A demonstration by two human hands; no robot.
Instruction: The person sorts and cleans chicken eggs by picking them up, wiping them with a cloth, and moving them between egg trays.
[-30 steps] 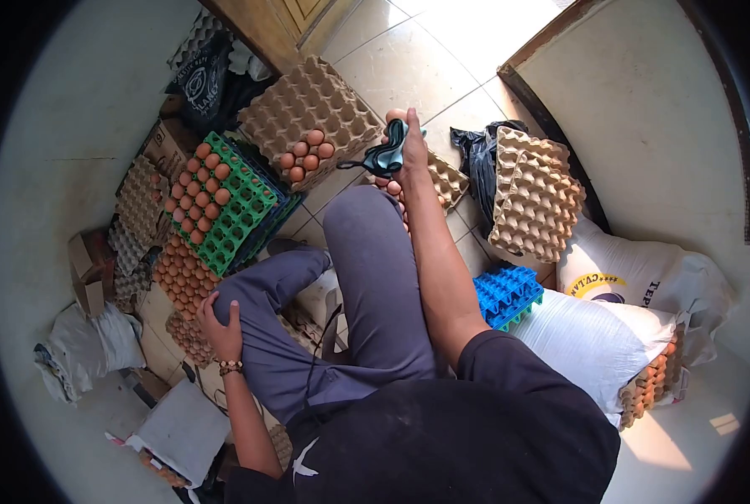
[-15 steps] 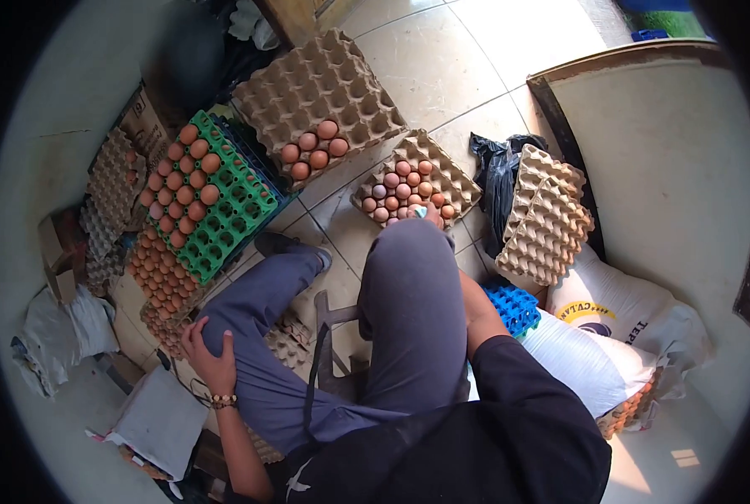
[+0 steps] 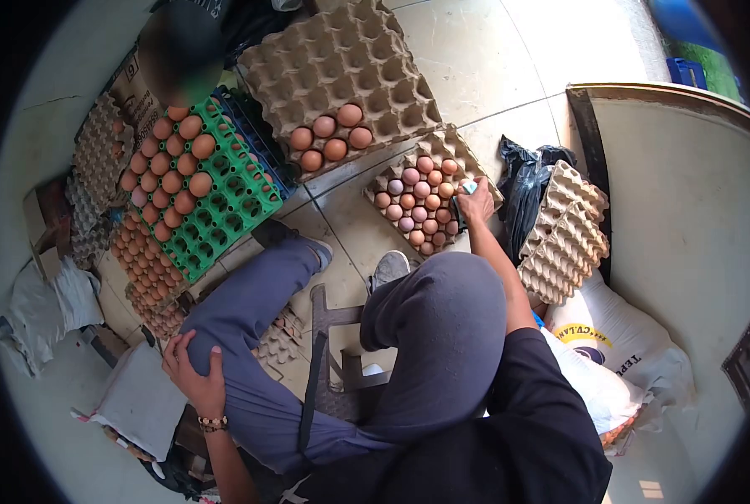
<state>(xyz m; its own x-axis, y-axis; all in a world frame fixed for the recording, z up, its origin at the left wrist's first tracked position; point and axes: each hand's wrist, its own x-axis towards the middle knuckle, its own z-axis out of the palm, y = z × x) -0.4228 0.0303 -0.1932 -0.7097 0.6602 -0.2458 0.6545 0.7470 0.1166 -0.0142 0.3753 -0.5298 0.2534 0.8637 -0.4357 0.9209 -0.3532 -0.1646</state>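
My right hand (image 3: 477, 203) is closed at the right side of a brown cardboard egg tray (image 3: 486, 172) on the floor. A small white and teal thing (image 3: 469, 186) shows between its fingers, too small to name. Rows of brown eggs (image 3: 422, 190) fill much of that tray, while its far and right edges have bare cups. On my left knee lies my left hand (image 3: 197, 370), fingers spread, with a beaded bracelet (image 3: 212, 423) at the wrist and nothing held.
A larger cardboard tray (image 3: 341, 63) with several eggs is ahead. At the left stands a green plastic tray (image 3: 224, 220) partly filled with eggs, near a person's blurred head. Stacked cardboard trays (image 3: 564, 231), a black plastic bag (image 3: 526, 189) and white sacks (image 3: 623, 323) are at the right.
My right hand has come out from behind my right knee to the tray's right side, the arm reaching farther. My right knee has shifted right, showing the shoe. My left hand stays on the knee.
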